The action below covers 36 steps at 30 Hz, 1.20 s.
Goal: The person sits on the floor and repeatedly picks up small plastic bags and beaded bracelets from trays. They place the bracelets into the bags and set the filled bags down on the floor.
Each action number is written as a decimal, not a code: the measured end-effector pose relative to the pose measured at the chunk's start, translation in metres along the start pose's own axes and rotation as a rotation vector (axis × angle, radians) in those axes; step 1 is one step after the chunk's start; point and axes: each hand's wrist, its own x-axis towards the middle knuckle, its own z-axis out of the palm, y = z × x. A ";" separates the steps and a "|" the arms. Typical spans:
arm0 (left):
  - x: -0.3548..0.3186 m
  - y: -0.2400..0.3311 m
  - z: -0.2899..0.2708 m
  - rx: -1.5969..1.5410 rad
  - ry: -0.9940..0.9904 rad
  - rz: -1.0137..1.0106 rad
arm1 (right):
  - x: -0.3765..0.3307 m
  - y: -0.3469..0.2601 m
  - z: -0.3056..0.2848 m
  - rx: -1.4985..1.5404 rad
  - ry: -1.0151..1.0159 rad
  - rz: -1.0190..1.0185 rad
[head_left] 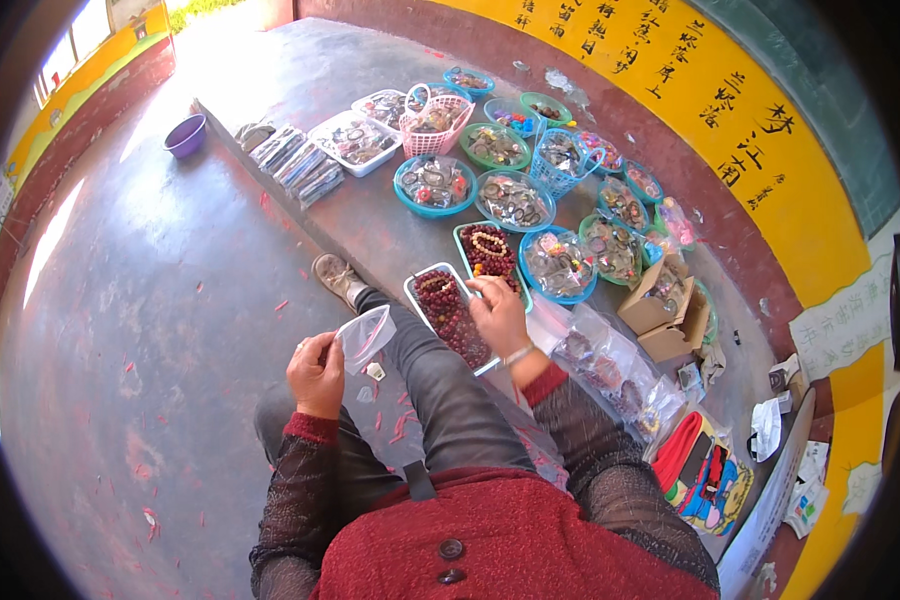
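Note:
My left hand (316,374) is closed on the edge of a small clear plastic bag (368,335), which hangs out to the right above my legs. Over a white-rimmed tray (411,290) of dark red bead bracelets (454,322) is my right hand (498,316), its fingers bent and drawn together. Whatever they hold, if anything, cannot be made out. Just beyond lies a second tray with a pale green rim (459,235), holding more dark red beads and a cream-coloured bead bracelet (489,242) on top.
Several round basins of bagged items, such as a blue basin (560,298), stand beyond the trays. Flat clear packets (610,365) lie right of my right arm. An open cardboard box (660,318) sits farther right. A purple basin (185,136) stands far left, past a floor step.

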 end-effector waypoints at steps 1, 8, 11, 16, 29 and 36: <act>0.000 -0.005 0.003 -0.002 0.004 -0.013 | -0.006 0.039 0.013 -0.035 -0.068 0.157; -0.003 -0.020 0.015 -0.010 -0.007 -0.109 | -0.004 0.127 0.107 -0.334 -0.440 -0.067; -0.002 -0.021 0.019 -0.058 -0.008 -0.167 | 0.003 0.129 0.139 -0.427 -0.610 0.035; -0.005 -0.030 0.022 -0.096 -0.004 -0.179 | -0.005 0.125 0.164 -0.493 -0.613 0.204; -0.006 -0.022 0.020 0.054 -0.193 -0.197 | 0.035 0.080 0.063 -0.117 -0.377 0.079; -0.007 -0.020 0.017 0.072 -0.310 -0.193 | 0.048 -0.005 -0.021 0.169 -0.509 0.013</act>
